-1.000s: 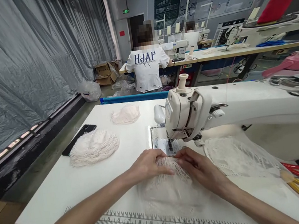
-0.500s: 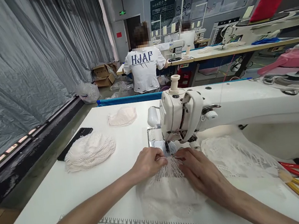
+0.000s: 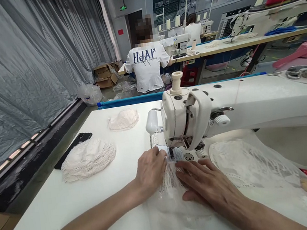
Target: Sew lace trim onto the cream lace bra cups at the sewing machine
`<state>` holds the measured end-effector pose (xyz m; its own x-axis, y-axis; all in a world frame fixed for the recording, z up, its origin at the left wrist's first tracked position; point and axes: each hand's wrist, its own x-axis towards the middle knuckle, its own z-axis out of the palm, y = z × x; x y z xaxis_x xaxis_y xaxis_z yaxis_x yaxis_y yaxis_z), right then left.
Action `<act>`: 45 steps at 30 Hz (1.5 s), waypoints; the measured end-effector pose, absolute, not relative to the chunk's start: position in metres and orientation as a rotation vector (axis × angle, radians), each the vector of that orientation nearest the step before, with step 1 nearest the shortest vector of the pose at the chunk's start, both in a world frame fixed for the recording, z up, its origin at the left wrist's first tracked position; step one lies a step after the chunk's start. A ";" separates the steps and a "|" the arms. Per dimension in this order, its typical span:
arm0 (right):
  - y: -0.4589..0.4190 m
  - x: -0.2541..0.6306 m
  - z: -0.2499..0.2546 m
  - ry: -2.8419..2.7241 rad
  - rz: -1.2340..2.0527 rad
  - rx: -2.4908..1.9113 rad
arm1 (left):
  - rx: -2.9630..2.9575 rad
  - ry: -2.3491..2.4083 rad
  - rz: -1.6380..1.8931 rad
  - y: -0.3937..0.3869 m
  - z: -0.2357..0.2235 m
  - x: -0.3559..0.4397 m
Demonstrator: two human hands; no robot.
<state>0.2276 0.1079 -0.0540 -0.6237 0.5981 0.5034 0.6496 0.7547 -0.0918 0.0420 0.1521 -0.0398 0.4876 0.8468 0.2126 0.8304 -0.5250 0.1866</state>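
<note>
Here's our left hand (image 3: 151, 170), fingers curled closed, pinching the edge of the white lace (image 3: 170, 183) right in front of the sewing machine (image 3: 184, 116)! Our right hand (image 3: 207, 183) lies loosely spread, fingers resting over that lace on the white tabletop (image 3: 123, 188).

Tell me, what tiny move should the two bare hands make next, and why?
Maybe ease the sheer white lacy fabric slightly toward the small dark metal presser foot of the long white sewing machine: the bare left hand pinches the fabric's edge, the bare right hand lies spread on it, and its lacy end sits close by that foot.
</note>
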 end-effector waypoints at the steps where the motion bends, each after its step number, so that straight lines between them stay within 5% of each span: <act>1: 0.108 0.228 -0.054 -2.431 -0.116 -0.941 | 2.769 1.471 0.516 0.149 -0.041 0.041; 20: 0.135 0.240 -0.056 -2.421 -0.246 -1.052 | 2.948 1.131 0.594 0.170 -0.050 0.040; 31: 0.105 0.238 -0.039 -2.557 0.224 -0.791 | 2.840 0.842 0.678 0.129 -0.040 0.026; 45: 0.108 0.228 -0.047 -2.291 0.174 -0.940 | 2.726 1.085 0.867 0.122 -0.045 0.036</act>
<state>0.2276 0.1080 -0.0466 -0.5340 0.6685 0.5177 0.5828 0.7346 -0.3475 0.0364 0.1216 -0.0448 0.5887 0.6543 0.4747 0.6074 -0.7455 0.2743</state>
